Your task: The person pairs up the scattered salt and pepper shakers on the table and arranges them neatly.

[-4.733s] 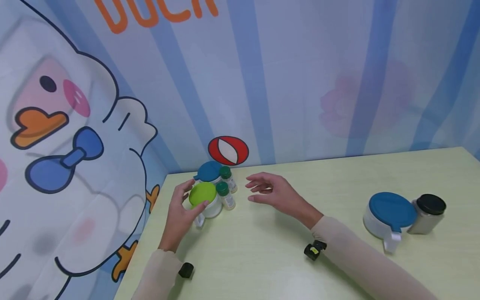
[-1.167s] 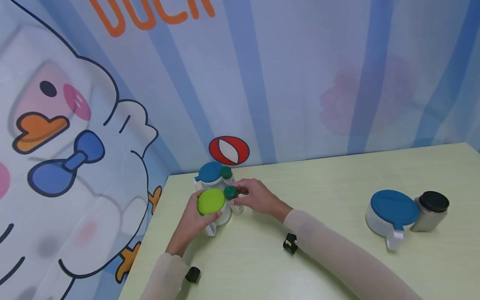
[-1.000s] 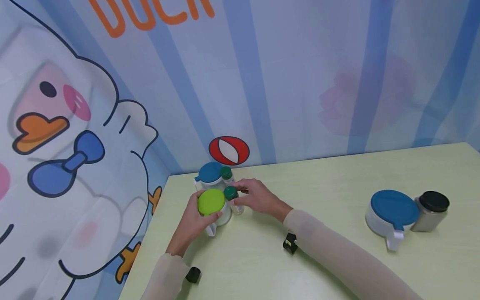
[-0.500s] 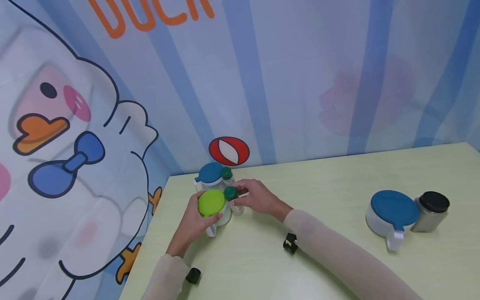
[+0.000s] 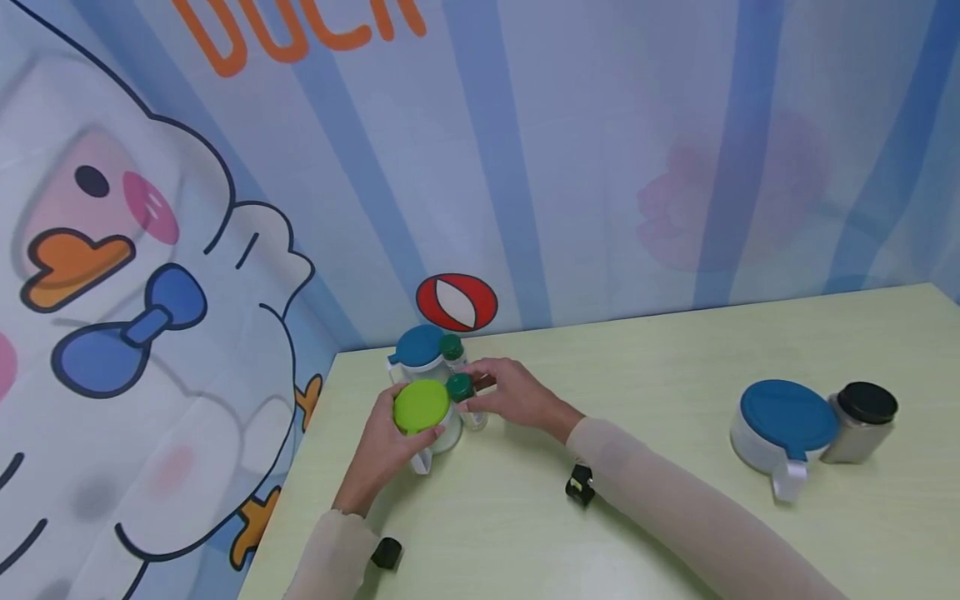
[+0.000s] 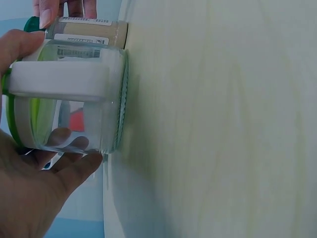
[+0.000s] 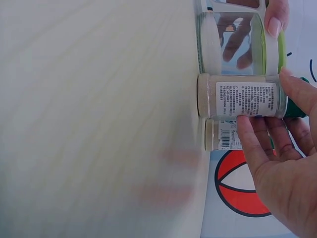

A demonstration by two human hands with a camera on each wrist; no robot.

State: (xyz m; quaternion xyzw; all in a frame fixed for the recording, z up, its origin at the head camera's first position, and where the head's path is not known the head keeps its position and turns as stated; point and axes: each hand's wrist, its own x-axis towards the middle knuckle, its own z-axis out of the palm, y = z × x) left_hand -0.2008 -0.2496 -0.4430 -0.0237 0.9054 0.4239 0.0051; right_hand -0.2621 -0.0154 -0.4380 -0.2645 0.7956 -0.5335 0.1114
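My left hand (image 5: 381, 442) grips a glass seasoning jar (image 5: 422, 407) with a lime-green lid and white handle, thumb and fingers on opposite sides. In the left wrist view the jar's handle (image 6: 59, 79) faces the camera. Right beside the jar, my right hand (image 5: 517, 396) holds a small spice bottle (image 7: 246, 96) with a green cap and a printed label, thumb near the cap. Both containers look upright at table level. Behind them stand a second green-capped spice bottle (image 5: 452, 348) and a blue-lidded jar (image 5: 420, 346), both partly hidden.
On the right of the pale table (image 5: 637, 367) another blue-lidded jar (image 5: 787, 417) with a white handle stands beside a black-lidded jar (image 5: 866, 408). A printed cloth backdrop (image 5: 600, 167) rises along the table's back and left edges.
Since the oldest frame, my right hand has moved left and taken hold of the front spice bottle. Green-lidded jar and bottle have shifted slightly right and nearer. Over the last second, both hands stay still.
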